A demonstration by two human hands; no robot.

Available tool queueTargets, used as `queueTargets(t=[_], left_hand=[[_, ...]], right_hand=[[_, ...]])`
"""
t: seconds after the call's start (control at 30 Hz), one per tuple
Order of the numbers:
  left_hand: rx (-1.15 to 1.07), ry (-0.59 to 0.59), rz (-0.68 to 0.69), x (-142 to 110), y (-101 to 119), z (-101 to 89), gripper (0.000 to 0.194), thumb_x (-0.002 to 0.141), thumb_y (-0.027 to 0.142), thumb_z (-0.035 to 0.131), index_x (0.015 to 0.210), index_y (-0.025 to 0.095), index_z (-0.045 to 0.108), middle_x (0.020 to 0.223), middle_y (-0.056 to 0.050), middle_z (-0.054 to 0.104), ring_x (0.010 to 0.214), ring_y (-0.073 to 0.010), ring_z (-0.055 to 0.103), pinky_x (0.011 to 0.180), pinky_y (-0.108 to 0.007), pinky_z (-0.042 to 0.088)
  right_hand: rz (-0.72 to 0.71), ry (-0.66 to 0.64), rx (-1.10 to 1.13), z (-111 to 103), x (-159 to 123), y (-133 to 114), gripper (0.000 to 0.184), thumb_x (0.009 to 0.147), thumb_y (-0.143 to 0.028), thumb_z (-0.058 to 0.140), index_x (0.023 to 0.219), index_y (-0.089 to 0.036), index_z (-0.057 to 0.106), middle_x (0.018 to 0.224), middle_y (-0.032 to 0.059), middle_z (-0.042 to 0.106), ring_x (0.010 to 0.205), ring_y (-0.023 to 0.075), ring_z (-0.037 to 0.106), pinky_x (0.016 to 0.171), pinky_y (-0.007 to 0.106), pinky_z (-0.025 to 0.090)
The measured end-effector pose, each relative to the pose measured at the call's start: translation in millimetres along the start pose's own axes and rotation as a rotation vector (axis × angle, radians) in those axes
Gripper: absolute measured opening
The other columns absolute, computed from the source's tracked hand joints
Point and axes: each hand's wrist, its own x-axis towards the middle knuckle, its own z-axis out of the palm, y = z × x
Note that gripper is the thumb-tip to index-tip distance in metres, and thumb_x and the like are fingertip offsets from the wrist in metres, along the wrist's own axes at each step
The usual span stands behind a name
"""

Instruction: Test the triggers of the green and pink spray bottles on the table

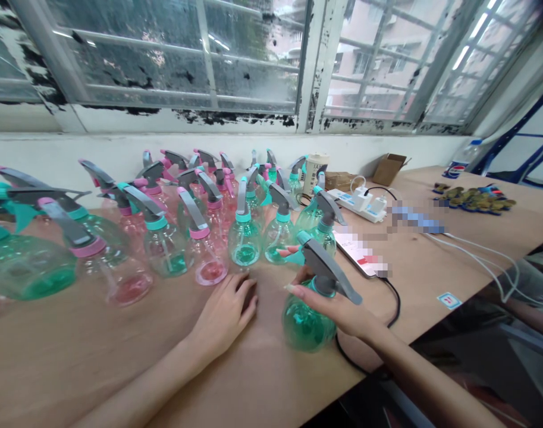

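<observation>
My right hand [331,306] is wrapped round the neck of a green spray bottle [303,327] with a grey trigger head and a teal nozzle. That bottle is upright at the front of the table, its nozzle facing left. Loosely bent, with nothing in it, my left hand [224,312] rests on the tabletop. Just beyond its fingers stands a clear pink spray bottle [210,270]. A green spray bottle [245,249] is close by, to the right of the pink one. Part of my right hand's fingers is hidden behind the bottle's neck.
Several more pink and green spray bottles [166,246] crowd the left and back of the table [248,380]. To the right lie a phone [358,252] with a black cable, a power strip [358,205], gloves [471,199], a small carton [389,169] and a Pepsi bottle [461,160].
</observation>
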Motion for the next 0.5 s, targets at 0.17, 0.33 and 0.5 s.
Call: queueTargets(t=[0.17, 0.33, 0.5], left_hand=[[0.017, -0.021, -0.007, 0.0, -0.2, 0.9, 0.027, 0.094, 0.026, 0.045, 0.114, 0.014, 0.059, 0.12, -0.014, 0.061, 0.109, -0.0284, 0.059, 0.093, -0.047, 0.05], [0.014, -0.003, -0.004, -0.1, -0.3, 1.2, 0.026, 0.094, 0.027, 0.043, 0.112, 0.016, 0.059, 0.12, -0.014, 0.061, 0.109, -0.0286, 0.059, 0.092, -0.047, 0.05], [0.006, 0.002, -0.009, -0.5, -0.8, 2.1, 0.027, 0.094, 0.027, 0.044, 0.113, 0.016, 0.059, 0.119, -0.014, 0.061, 0.108, -0.0283, 0.06, 0.092, -0.046, 0.05]], right_hand=[[-0.011, -0.005, 0.0, 0.3, 0.1, 3.2, 0.038, 0.085, -0.04, 0.061, 0.12, -0.027, 0.06, 0.1, 0.0029, 0.066, 0.077, 0.0164, 0.063, 0.073, 0.031, 0.057], [0.015, -0.003, -0.062, 0.1, -0.8, 4.7, 0.039, 0.086, -0.043, 0.058, 0.121, -0.027, 0.06, 0.085, 0.0018, 0.066, 0.071, 0.0166, 0.062, 0.069, 0.031, 0.054], [0.006, -0.002, -0.058, 0.0, -1.1, 4.3, 0.038, 0.085, -0.041, 0.06, 0.121, -0.028, 0.06, 0.084, 0.0019, 0.067, 0.069, 0.0167, 0.062, 0.066, 0.031, 0.054]])
